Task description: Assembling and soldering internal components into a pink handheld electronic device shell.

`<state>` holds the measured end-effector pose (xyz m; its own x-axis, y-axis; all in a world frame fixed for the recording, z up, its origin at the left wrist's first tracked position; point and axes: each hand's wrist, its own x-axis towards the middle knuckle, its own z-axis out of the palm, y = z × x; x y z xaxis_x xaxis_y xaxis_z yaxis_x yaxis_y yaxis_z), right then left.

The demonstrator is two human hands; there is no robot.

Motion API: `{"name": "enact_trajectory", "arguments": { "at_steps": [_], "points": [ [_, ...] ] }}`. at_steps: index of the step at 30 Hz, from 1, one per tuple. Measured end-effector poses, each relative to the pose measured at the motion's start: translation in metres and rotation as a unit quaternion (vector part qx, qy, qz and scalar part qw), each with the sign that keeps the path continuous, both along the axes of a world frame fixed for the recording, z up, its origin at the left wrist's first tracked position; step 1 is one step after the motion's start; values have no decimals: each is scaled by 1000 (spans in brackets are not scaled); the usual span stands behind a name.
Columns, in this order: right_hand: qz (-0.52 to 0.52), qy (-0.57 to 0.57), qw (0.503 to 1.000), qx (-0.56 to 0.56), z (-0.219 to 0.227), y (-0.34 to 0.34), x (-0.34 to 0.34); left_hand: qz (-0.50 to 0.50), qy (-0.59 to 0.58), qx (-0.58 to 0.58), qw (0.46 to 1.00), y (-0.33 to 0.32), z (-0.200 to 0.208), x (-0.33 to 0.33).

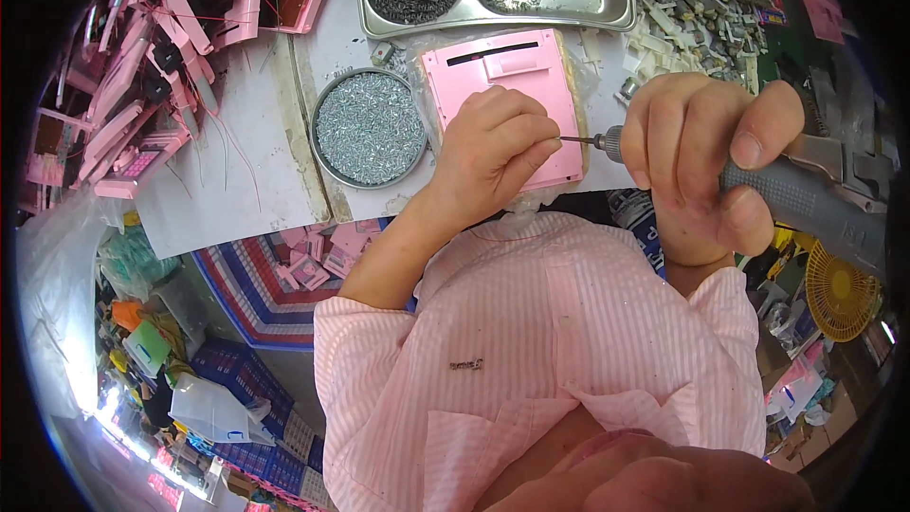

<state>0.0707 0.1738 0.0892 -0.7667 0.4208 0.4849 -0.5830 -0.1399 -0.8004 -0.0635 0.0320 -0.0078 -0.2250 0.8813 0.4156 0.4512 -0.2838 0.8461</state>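
A pink plastic casing (517, 71) with a dark slot along one end lies on a padded, plastic-wrapped base at the table's front. My left hand (500, 147) rests over it, its fingers curled and thumb pressed to the forefinger. Whatever that pinch holds is too small or hidden to make out. In my right hand (701, 147) is a grey electric screwdriver (806, 194), held sideways. Its thin bit (580, 139) points left, with the tip at my left thumb and forefinger. Left of the casing stands a round metal dish (317, 147) full of small silvery screws.
A steel tray (626, 14) with dark springs and small metal parts stands at the back. Many pink casings with wires (175, 38) are heaped at the left. Small white and metal parts (678, 28) are piled at the back right. A yellow fan (844, 289) is far right.
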Motion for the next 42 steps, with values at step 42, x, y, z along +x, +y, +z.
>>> {"name": "enact_trajectory", "arguments": {
  "at_steps": [42],
  "points": [
    [-51,-39,997,50,-84,57,-52,150,-7,-48,988,-24,-2,-26]
  ]
}}
